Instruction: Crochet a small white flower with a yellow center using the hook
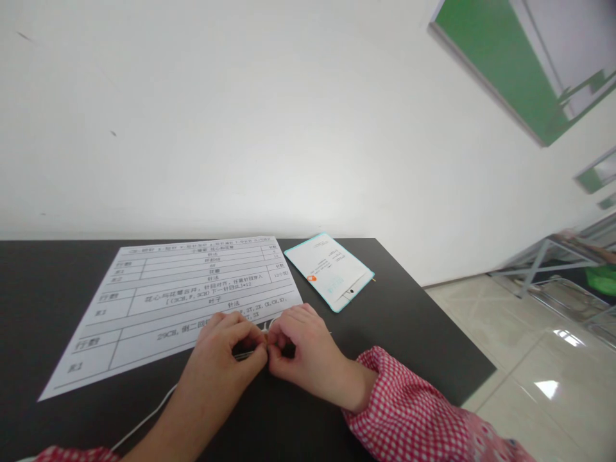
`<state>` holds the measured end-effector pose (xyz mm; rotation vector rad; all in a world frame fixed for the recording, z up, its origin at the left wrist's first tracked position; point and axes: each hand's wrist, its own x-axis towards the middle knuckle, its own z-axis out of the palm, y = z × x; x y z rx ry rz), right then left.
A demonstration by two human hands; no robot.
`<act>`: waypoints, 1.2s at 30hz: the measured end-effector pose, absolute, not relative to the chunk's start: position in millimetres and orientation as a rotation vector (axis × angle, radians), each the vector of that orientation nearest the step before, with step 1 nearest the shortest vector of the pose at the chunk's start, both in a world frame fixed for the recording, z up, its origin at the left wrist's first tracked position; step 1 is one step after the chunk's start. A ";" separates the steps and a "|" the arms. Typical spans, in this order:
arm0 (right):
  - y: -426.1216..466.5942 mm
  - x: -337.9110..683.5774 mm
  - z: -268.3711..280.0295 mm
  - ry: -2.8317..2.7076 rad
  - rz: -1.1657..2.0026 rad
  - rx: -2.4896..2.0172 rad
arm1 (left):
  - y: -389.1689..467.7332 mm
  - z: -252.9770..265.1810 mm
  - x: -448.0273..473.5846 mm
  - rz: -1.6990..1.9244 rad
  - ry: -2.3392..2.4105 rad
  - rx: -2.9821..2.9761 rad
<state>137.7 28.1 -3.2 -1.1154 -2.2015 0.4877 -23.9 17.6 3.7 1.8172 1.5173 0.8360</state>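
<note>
Both hands meet at the front of the dark table, fingertips touching over the lower edge of a printed sheet (192,289). My left hand (226,350) is closed in a pinch, thumb against forefinger, on white yarn (144,420). The strand trails from beneath this hand toward the lower left. Close against it, my right hand (303,343) is also pinched. A small white loop shows between the hands at their fingertips. What the right fingers grip is mostly hidden; a thin pale tip pokes out behind that hand.
A white panel with a light-blue edge (332,273) lies right of the sheet, bearing an orange mark. The dark table (414,333) butts against a white wall. Beyond its right edge are a tiled floor and metal-framed furniture (534,266). Green-and-white frames hang on the wall.
</note>
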 end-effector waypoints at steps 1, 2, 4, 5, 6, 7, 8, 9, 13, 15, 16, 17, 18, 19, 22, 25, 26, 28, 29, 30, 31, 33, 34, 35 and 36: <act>28.1 137.2 -3.5 -2.207 0.491 -1.112 | 18.1 2.6 -23.5 0.852 1.514 1.826; 28.2 136.8 -3.6 -2.211 0.497 -1.109 | 18.7 1.9 -23.1 0.858 1.511 1.830; 28.4 136.4 -3.6 -2.215 0.516 -1.103 | 20.0 1.7 -22.2 0.839 1.505 1.832; 28.4 136.4 -3.4 -2.212 0.527 -1.102 | 20.3 2.0 -21.9 0.834 1.502 1.835; 28.4 136.5 -3.1 -2.206 0.540 -1.105 | 20.4 2.2 -21.7 0.840 1.500 1.841; 28.4 136.7 -2.6 -2.197 0.555 -1.111 | 20.2 2.2 -21.7 0.853 1.500 1.848; 28.3 136.9 -2.2 -2.188 0.574 -1.119 | 19.7 1.9 -21.7 0.864 1.500 1.852; 28.2 137.2 -1.8 -2.176 0.597 -1.132 | 19.1 1.3 -21.8 0.863 1.494 1.855; 27.8 138.5 -1.0 -2.139 0.729 -1.181 | 16.5 -2.4 -22.0 0.901 1.473 1.878; 27.6 138.8 -0.5 -2.126 0.783 -1.194 | 15.9 -2.7 -21.9 0.953 1.462 1.907; 27.5 138.8 0.0 -2.120 0.793 -1.197 | 15.8 -1.8 -21.9 0.954 1.448 1.919; 27.4 138.8 0.7 -2.114 0.792 -1.200 | 15.8 -0.3 -21.7 0.945 1.436 1.923; 27.2 138.8 1.4 -2.108 0.779 -1.201 | 15.9 1.8 -21.6 0.929 1.428 1.919; 27.1 138.7 2.1 -2.104 0.758 -1.201 | 16.0 4.3 -21.4 0.913 1.426 1.907; 26.8 138.8 3.2 -2.113 0.697 -1.172 | 16.3 11.6 -20.8 0.860 1.458 1.850; 26.8 140.1 2.7 -2.141 0.668 -1.128 | 15.8 15.4 -20.9 0.823 1.494 1.815; 26.9 140.9 2.7 -2.145 0.660 -1.122 | 15.4 15.9 -21.1 0.822 1.501 1.809; 27.3 143.0 3.3 -2.147 0.648 -1.127 | 14.7 16.1 -21.7 0.819 1.505 1.805; 27.6 144.2 3.9 -2.149 0.643 -1.133 | 14.4 16.0 -22.0 0.815 1.505 1.805; 27.8 145.4 4.7 -2.153 0.639 -1.138 | 14.2 15.8 -22.2 0.811 1.507 1.804; 28.0 146.5 5.5 -2.160 0.635 -1.140 | 14.1 15.6 -22.3 0.812 1.510 1.805; 28.2 148.1 6.7 -2.177 0.626 -1.139 | 14.2 15.0 -22.4 0.824 1.517 1.807; 28.1 148.6 6.9 -2.187 0.620 -1.135 | 14.2 14.6 -22.3 0.832 1.522 1.807; 28.0 148.8 6.9 -2.198 0.617 -1.132 | 14.3 14.1 -22.2 0.837 1.525 1.807; 27.9 148.9 6.7 -2.209 0.615 -1.129 | 14.3 13.7 -22.0 0.837 1.527 1.808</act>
